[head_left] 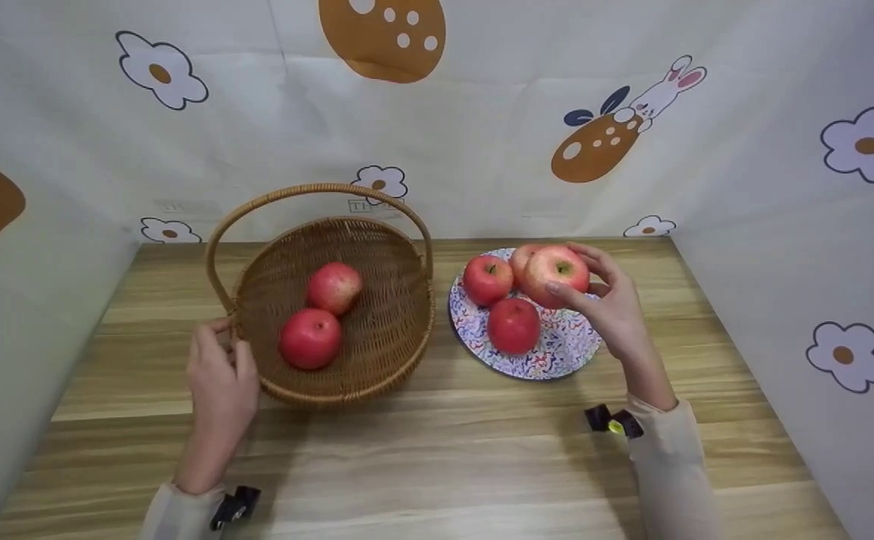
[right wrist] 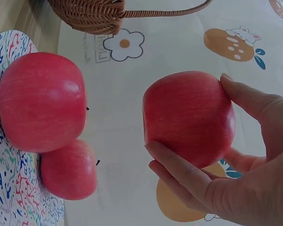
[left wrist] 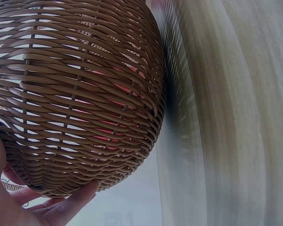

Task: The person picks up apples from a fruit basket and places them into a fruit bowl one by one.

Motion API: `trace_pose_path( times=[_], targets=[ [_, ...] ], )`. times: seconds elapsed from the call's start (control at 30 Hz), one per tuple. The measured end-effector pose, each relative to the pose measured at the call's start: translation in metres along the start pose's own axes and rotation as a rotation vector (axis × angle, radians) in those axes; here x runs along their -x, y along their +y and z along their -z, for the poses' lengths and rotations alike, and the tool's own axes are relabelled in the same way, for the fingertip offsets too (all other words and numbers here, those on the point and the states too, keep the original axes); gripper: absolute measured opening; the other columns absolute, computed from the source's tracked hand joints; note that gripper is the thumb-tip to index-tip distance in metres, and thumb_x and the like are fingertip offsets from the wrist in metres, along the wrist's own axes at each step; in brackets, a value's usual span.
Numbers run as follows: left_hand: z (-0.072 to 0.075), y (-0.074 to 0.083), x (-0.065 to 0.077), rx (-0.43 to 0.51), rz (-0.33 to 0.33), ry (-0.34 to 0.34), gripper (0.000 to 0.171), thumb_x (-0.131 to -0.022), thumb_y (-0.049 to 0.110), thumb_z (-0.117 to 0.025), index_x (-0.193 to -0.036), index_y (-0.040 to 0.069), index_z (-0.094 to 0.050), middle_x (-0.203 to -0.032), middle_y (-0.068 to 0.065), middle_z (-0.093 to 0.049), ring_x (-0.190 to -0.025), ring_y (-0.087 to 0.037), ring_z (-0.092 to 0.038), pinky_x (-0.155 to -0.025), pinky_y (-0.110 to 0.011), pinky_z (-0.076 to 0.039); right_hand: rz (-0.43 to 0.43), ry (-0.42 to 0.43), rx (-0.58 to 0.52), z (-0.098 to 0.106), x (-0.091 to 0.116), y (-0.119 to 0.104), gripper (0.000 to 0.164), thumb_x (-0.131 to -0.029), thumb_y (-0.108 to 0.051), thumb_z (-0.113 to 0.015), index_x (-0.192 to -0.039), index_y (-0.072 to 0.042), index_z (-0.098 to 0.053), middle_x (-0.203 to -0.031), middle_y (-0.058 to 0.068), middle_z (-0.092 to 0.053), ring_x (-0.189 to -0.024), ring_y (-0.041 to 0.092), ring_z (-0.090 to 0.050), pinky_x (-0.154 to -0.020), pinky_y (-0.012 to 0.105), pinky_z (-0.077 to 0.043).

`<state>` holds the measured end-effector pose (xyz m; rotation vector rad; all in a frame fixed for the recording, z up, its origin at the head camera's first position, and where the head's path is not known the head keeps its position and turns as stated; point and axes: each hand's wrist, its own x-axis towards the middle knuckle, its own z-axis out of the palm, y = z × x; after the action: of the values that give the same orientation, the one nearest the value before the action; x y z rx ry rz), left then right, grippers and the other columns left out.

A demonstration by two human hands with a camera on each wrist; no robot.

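My right hand (head_left: 620, 311) grips an apple (head_left: 557, 274) between thumb and fingers, raised over the patterned plate (head_left: 564, 360). The right wrist view shows this held apple (right wrist: 188, 117) apart from the others. On the plate lie a red apple (head_left: 488, 280), a darker one (head_left: 514, 327) nearer the front, and a paler one partly hidden behind the held apple. My left hand (head_left: 220, 375) holds the left rim of the wicker basket (head_left: 384, 300), by the foot of its handle. Inside the basket are two apples, one (head_left: 334, 288) behind the other (head_left: 310, 339). Fingers (left wrist: 75, 202) touch the woven side in the left wrist view.
The basket's arched handle (head_left: 324, 187) stands up at the back. A wooden table (head_left: 421, 465) lies under everything, with a printed sheet (head_left: 482, 135) as wall behind and at both sides. Plate and basket stand side by side, a narrow gap between them.
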<state>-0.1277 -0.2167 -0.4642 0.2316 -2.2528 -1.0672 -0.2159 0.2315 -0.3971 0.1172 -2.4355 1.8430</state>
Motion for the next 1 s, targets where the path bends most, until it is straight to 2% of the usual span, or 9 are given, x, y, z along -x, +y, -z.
trace_pose_path(
  times=[0.23,0.6,0.87,1.0],
  targets=[
    [-0.004,-0.001,-0.001,-0.002,-0.043,0.035,0.025,-0.096,-0.005,-0.046,-0.117,-0.017,-0.055,-0.108,-0.03,-0.061,-0.085,-0.032,-0.056,-0.072,-0.023,-0.041,-0.011,0.018,-0.016,0.005,-0.004,0.005,0.065,-0.093,-0.005,-0.079,-0.151,-0.001,-0.051,-0.146,0.021,-0.054,-0.101,0.021,-0.069,-0.08,0.024,-0.06],
    [-0.002,-0.001,-0.001,-0.003,-0.017,0.022,0.027,-0.097,-0.004,-0.046,-0.119,-0.018,-0.055,-0.109,-0.031,-0.06,-0.088,-0.035,-0.057,-0.074,-0.025,-0.042,-0.025,0.051,-0.002,0.012,-0.009,0.012,0.066,-0.093,-0.009,-0.08,-0.152,-0.002,-0.051,-0.145,0.022,-0.054,-0.092,0.011,-0.07,-0.077,0.021,-0.059],
    [-0.003,-0.001,-0.001,-0.008,-0.023,0.03,0.026,-0.097,-0.004,-0.045,-0.117,-0.018,-0.055,-0.106,-0.03,-0.059,-0.086,-0.033,-0.055,-0.073,-0.027,-0.041,-0.047,0.059,-0.015,0.017,-0.014,0.019,0.068,-0.094,-0.01,-0.08,-0.154,-0.002,-0.049,-0.148,0.023,-0.052,-0.093,0.01,-0.07,-0.078,0.021,-0.06],
    [-0.003,-0.001,-0.001,0.002,-0.017,0.024,0.027,-0.097,-0.004,-0.045,-0.119,-0.017,-0.055,-0.107,-0.03,-0.06,-0.087,-0.033,-0.056,-0.073,-0.023,-0.041,-0.054,0.072,-0.013,0.018,-0.017,0.023,0.068,-0.093,-0.011,-0.08,-0.153,-0.002,-0.049,-0.147,0.024,-0.053,-0.09,0.008,-0.07,-0.077,0.021,-0.06]
  ],
)
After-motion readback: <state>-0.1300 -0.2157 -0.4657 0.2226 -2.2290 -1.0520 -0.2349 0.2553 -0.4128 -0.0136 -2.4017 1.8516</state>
